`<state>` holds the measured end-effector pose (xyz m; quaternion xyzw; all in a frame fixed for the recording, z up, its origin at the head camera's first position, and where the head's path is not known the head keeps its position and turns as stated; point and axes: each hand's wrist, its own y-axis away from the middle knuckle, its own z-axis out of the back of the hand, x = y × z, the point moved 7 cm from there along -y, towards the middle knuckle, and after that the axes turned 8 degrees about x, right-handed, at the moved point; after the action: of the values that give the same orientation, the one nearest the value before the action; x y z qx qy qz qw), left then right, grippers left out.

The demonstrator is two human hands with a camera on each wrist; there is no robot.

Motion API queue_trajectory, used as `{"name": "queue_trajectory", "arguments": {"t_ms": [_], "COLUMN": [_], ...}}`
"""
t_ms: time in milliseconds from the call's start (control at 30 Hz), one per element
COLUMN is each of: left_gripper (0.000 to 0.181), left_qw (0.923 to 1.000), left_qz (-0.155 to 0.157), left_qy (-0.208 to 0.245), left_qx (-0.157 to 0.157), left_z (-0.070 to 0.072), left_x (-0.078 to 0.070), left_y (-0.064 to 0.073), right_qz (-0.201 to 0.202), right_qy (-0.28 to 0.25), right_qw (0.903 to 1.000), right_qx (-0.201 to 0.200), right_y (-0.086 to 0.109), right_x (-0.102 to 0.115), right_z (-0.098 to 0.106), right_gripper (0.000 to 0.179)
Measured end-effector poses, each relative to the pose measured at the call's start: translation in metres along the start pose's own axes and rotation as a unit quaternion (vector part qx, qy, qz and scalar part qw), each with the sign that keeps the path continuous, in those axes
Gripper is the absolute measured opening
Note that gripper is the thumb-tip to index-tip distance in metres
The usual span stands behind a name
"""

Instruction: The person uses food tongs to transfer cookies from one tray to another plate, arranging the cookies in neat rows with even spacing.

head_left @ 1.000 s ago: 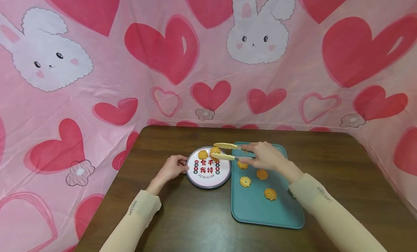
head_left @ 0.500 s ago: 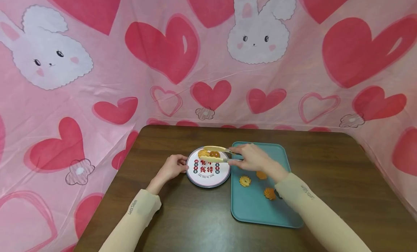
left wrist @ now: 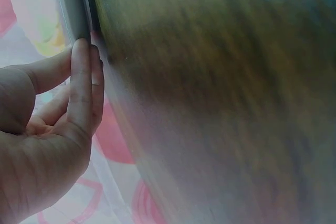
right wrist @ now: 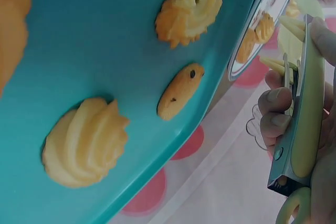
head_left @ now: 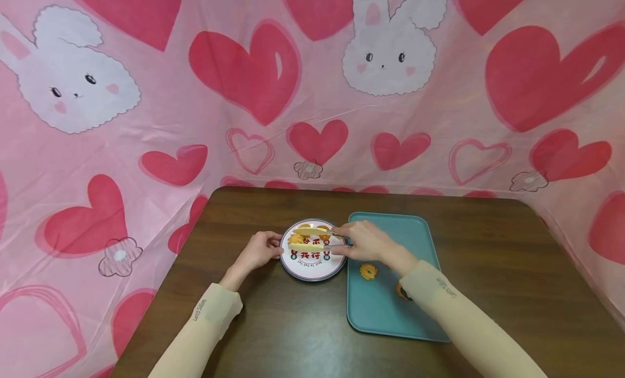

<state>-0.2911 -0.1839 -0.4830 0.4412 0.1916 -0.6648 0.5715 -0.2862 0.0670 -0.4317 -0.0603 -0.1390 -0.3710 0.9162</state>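
Note:
My left hand (head_left: 260, 250) pinches the left rim of a round white plate (head_left: 312, 270) printed with red and black characters. In the left wrist view, thumb and fingertips meet at the rim of the plate (left wrist: 72, 3). My right hand (head_left: 367, 241) grips tongs (right wrist: 310, 114) with pale yellow tips, reaching over the plate from the right. A swirled cookie (head_left: 295, 238) shows between the tong tips, above the plate's left part. Behind it, partly covered by the tongs, are more cookies on the plate; the right wrist view shows two of these, one a golden cookie (right wrist: 264, 28).
A teal tray (head_left: 390, 318) lies right of the plate, under my right forearm. On it are a ring-shaped cookie (head_left: 368, 271), a swirl cookie (right wrist: 86, 142) and a dotted cookie (right wrist: 181, 92). Behind the brown wooden table (head_left: 273, 324) hangs a pink heart-patterned cloth (head_left: 234, 107).
My right hand has moved left with the tongs, carrying the cookie between the tips across the plate and slightly toward me. My left hand has stayed at the plate's rim.

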Motion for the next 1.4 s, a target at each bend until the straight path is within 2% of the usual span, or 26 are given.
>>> {"name": "queue_trajectory", "arguments": {"t_ms": [567, 1400], "left_gripper": [0.036, 0.037], "left_qw": [1.0000, 0.9999], "left_qz": [-0.004, -0.002], "left_qy": [-0.001, -0.012], "left_qx": [0.004, 0.001], "left_z": [-0.001, -0.001], "left_x": [-0.003, -0.001], "left_y": [0.000, 0.000], "right_qz": [-0.019, -0.013], "right_qy": [-0.002, -0.014], "right_qw": [0.9992, 0.9989], "right_qx": [0.035, 0.043], "right_y": [-0.005, -0.008], "right_x": [0.003, 0.003], "right_z": [-0.013, -0.018], "right_gripper": [0.056, 0.055]}}
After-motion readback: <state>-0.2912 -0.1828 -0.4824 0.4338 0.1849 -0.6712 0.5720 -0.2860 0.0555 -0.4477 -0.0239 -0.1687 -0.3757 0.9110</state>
